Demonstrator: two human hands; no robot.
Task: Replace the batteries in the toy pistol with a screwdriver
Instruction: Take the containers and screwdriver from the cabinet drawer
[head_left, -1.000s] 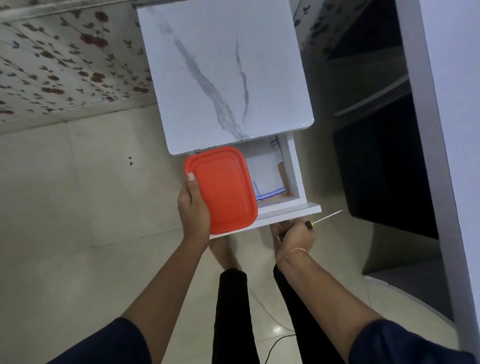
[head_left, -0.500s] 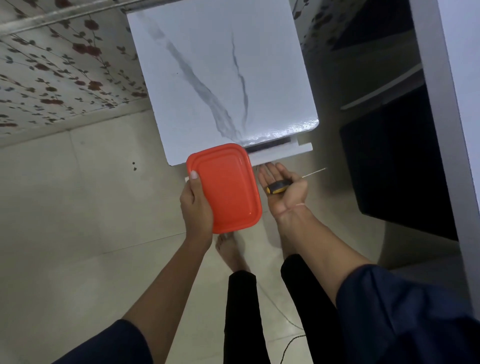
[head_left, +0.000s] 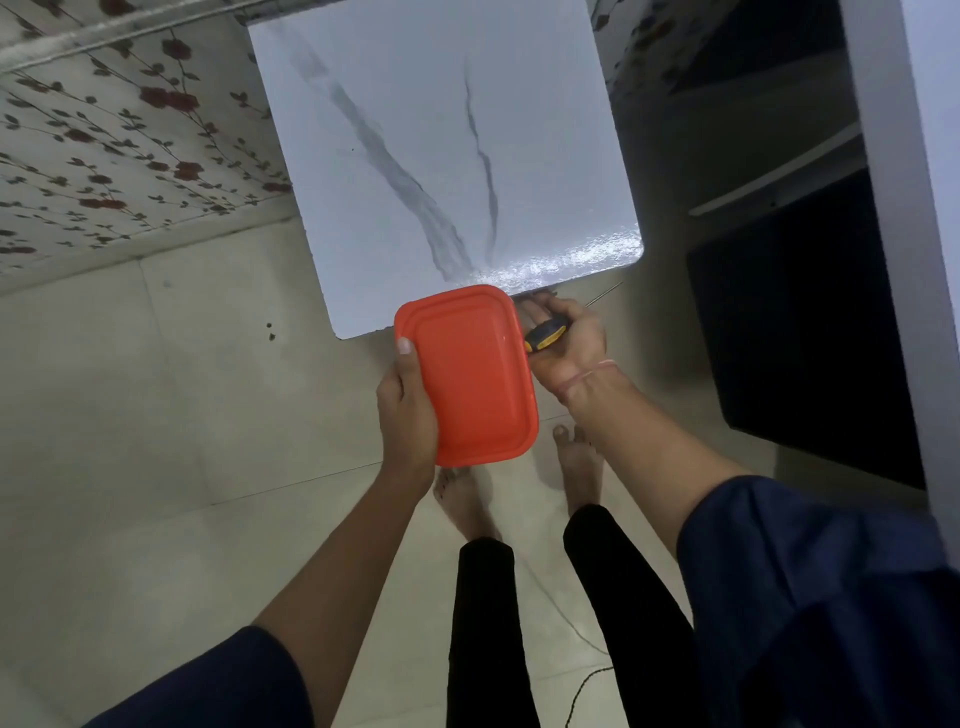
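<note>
Prep stage, I reckon: kit in hand, no unscrewing yet. Left hand (head_left: 408, 410) grips the orange box (head_left: 470, 374) by its edge, thumb on top. Right hand (head_left: 571, 338) curls round the screwdriver (head_left: 545, 332) handle, fingertips tucked under the table (head_left: 441, 145) edge. I see no pistol and no batteries; maybe they're in the box, can't tell. Next: box down on the table, then find the pistol. Count: 1 box, 1 screwdriver, 1 table, 2 hands.

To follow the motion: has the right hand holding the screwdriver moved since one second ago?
Yes. The right hand, holding the black-and-yellow screwdriver, has moved forward to the front edge of the white marble-patterned tabletop.
</note>
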